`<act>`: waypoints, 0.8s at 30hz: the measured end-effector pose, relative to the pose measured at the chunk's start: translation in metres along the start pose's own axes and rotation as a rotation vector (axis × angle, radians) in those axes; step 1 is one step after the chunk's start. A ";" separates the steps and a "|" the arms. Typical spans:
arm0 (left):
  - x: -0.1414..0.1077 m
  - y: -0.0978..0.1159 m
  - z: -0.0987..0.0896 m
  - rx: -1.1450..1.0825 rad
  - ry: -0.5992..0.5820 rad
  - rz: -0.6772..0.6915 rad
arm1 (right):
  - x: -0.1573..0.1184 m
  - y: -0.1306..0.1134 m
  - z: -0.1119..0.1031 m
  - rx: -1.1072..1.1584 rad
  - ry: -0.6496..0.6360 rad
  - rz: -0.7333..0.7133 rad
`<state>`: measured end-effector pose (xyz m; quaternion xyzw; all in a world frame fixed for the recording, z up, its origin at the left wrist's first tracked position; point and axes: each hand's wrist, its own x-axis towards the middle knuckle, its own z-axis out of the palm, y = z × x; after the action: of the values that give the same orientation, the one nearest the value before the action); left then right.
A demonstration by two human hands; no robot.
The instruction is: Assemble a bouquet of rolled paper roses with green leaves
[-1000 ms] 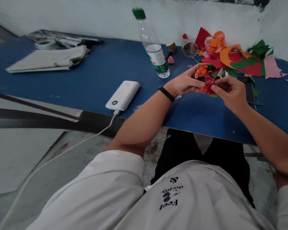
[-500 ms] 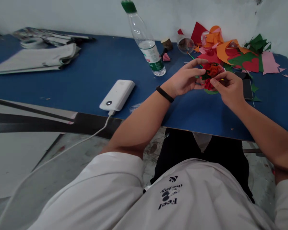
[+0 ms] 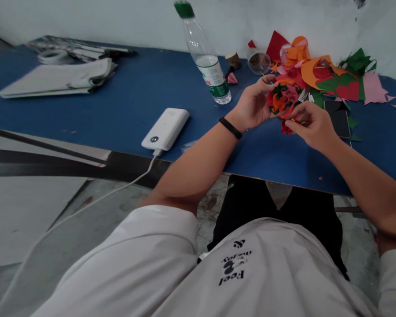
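Observation:
My left hand (image 3: 254, 105) is closed round the side of a bunch of handmade flowers (image 3: 284, 97) in red, orange and pink with green bits. Whether the flowers are paper or felt, I cannot tell. Just below the bunch, my right hand (image 3: 313, 124) pinches a small red flower (image 3: 286, 128) between thumb and fingers. A bit of yellow shows by its fingertips. Both hands are above the blue table (image 3: 264, 156), and the fingers partly hide the bunch's lower side.
Coloured scraps (image 3: 346, 86) lie at the back right, with a phone (image 3: 338, 119) in front. A clear cup (image 3: 259, 61) lies by a wooden piece (image 3: 233, 60). Left of my hands are a bottle (image 3: 211, 75), a cabled power bank (image 3: 166, 128) and folded newspaper (image 3: 59, 79).
The bunch has turned in my left hand and shifted slightly left. The small red flower in my right hand now sits lower, below the bunch. The view has swung a little left.

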<state>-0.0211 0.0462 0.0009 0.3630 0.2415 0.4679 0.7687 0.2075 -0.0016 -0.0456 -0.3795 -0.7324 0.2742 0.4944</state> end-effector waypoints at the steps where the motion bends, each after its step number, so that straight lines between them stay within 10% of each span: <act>1: 0.000 0.001 0.000 0.000 0.009 0.011 | 0.000 0.000 -0.003 -0.093 -0.063 -0.055; 6: 0.002 0.002 0.001 0.090 0.023 -0.050 | 0.002 0.004 -0.013 -0.257 -0.413 -0.221; 13: 0.002 0.003 0.007 0.069 0.080 -0.103 | 0.006 0.015 -0.023 -0.216 -0.576 -0.170; 24: -0.005 0.000 0.014 0.029 0.177 -0.082 | 0.010 0.010 -0.025 -0.460 -0.507 -0.146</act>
<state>-0.0135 0.0367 0.0104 0.3212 0.3298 0.4628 0.7576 0.2310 0.0125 -0.0392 -0.3474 -0.8998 0.1512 0.2165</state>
